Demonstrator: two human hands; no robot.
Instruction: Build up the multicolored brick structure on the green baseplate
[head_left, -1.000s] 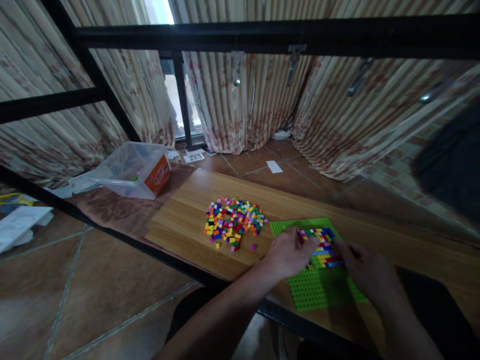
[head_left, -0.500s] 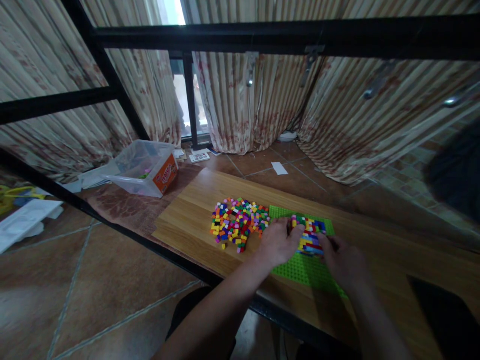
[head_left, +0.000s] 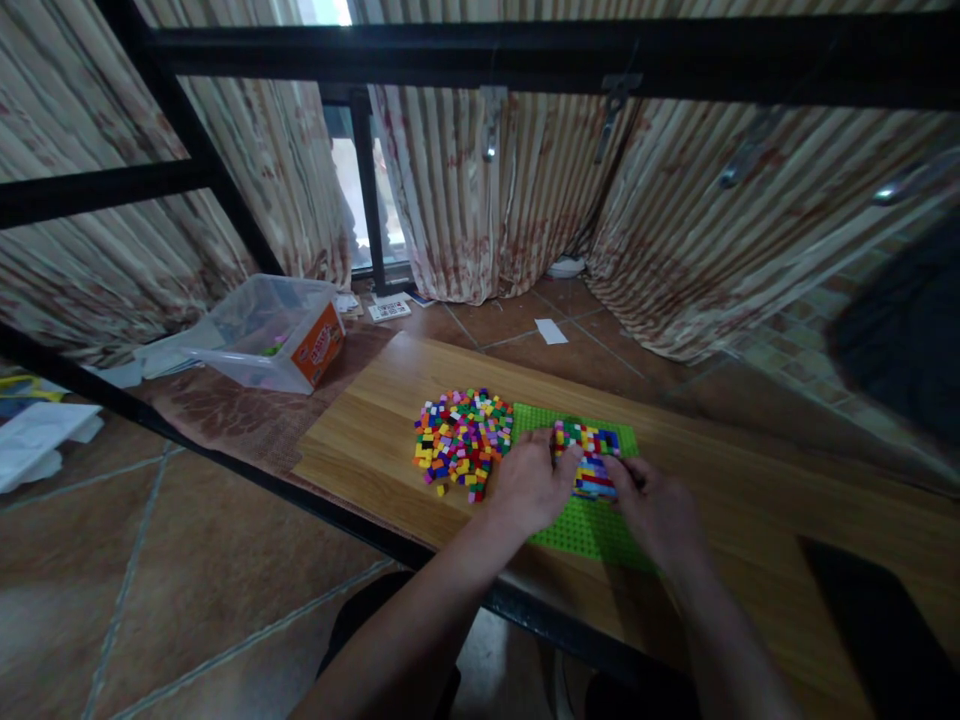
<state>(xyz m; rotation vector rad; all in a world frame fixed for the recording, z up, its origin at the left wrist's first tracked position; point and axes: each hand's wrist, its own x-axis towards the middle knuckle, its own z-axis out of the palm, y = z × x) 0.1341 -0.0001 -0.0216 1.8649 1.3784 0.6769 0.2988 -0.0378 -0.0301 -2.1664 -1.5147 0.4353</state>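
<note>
A block of multicoloured toy bricks [head_left: 595, 480] stands on a green baseplate [head_left: 581, 530], with rows of red, blue, yellow and white showing. My left hand [head_left: 534, 478] is closed at its left side, thumb against the bricks and fingers bent over the plate's left part. From the right, my right hand [head_left: 660, 508] presses its thumb and fingertips against the block's other side. Parts of the block and plate are covered by both hands. Just left of the plate lies a loose pile of small coloured bricks [head_left: 461, 435].
The wooden board [head_left: 367, 420] carries plate and pile. A clear plastic box [head_left: 247, 335] with an orange label stands beyond its left end. A dark flat object [head_left: 862, 610] lies at the right. Black metal bars [head_left: 450, 50] cross in front of curtains.
The baseplate and brick block have slid slightly left, up to the loose pile, together with both hands. The camera view has also shifted a little.
</note>
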